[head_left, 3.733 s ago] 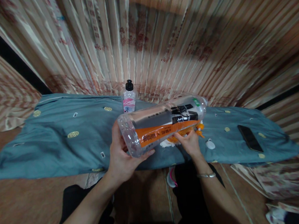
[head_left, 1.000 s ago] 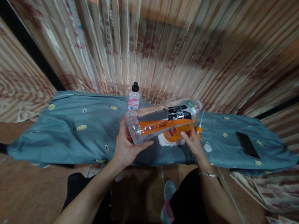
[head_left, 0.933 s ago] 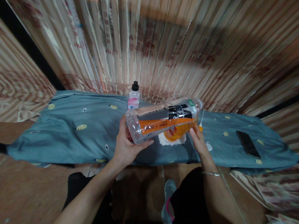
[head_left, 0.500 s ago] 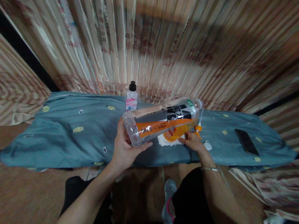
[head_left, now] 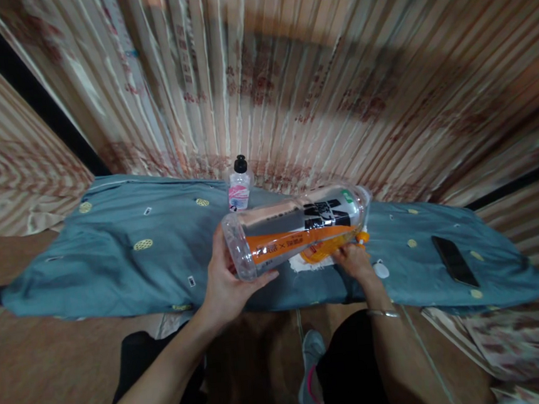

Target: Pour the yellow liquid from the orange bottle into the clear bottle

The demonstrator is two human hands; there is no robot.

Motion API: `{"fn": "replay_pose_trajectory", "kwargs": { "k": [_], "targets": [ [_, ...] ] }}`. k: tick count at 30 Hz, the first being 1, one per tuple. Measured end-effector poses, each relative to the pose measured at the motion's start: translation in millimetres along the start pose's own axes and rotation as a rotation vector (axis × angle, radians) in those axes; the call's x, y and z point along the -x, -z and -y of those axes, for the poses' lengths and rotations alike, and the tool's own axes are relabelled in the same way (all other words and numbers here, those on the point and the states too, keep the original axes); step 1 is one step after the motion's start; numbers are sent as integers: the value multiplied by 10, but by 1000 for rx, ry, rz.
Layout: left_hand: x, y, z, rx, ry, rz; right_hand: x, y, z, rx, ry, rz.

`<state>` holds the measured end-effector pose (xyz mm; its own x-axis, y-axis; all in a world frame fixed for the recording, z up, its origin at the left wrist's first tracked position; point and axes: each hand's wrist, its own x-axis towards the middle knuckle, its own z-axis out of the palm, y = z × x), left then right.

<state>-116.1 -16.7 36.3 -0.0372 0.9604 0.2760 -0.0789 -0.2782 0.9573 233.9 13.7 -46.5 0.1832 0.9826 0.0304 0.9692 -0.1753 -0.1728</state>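
Note:
My left hand (head_left: 225,287) is wrapped round the base end of a large clear plastic bottle (head_left: 294,222) with an orange and black label. The bottle lies almost level in the air, its neck end to the right and slightly higher. Beneath it, my right hand (head_left: 354,259) is closed on a smaller bottle of orange liquid (head_left: 323,249) with an orange cap (head_left: 362,238). The large bottle covers much of the orange one, and I cannot tell whether their mouths touch. A white cloth or tissue (head_left: 303,263) lies under the orange bottle.
A small clear bottle (head_left: 239,189) with a black cap and pink label stands behind the large bottle. A white round lid (head_left: 381,269) and a black phone (head_left: 454,260) lie on the blue cloth-covered board (head_left: 153,269). A striped curtain (head_left: 265,102) hangs behind.
The whole view has shifted slightly, so things sit a little lower. Both hands keep their holds. The orange bottle is tilted a bit flatter and shows less below the large bottle.

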Motion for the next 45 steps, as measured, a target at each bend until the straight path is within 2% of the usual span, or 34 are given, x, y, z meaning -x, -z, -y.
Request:
{"fn": "replay_pose_trajectory", "kwargs": {
  "k": [2, 8, 11, 13, 15, 17, 23, 26, 35, 45],
  "targets": [
    [-2, 1, -5, -13, -15, -8, 21, 25, -53, -133, -36, -57],
    [0, -6, -32, -23, -16, -27, 27, 155, -100, -846, -91, -390],
    [2, -9, -38, -15, 7, -39, 60, 232, -22, -1191, -26, -341],
    [2, -11, -35, -7, 10, -46, 101, 267, 52, -1276, 84, -275],
    [2, -11, -32, -4, 9, -49, 143, 280, 135, -1240, 166, -232],
    [3, -9, -35, -5, 12, -48, 173, 271, 221, -1176, 173, -246],
    [5, 2, -76, 7, 42, -35, 197, 227, 461, -1048, 52, -206],
    [5, -1, -96, 27, 95, -25, 204, 241, 539, -1028, 7, -248],
    [32, 7, -94, 7, 83, -30, 174, 244, 531, -885, -77, -283],
    [13, -15, -75, -5, 3, -20, 164, 210, 505, -919, -74, -277]
  ]
}}
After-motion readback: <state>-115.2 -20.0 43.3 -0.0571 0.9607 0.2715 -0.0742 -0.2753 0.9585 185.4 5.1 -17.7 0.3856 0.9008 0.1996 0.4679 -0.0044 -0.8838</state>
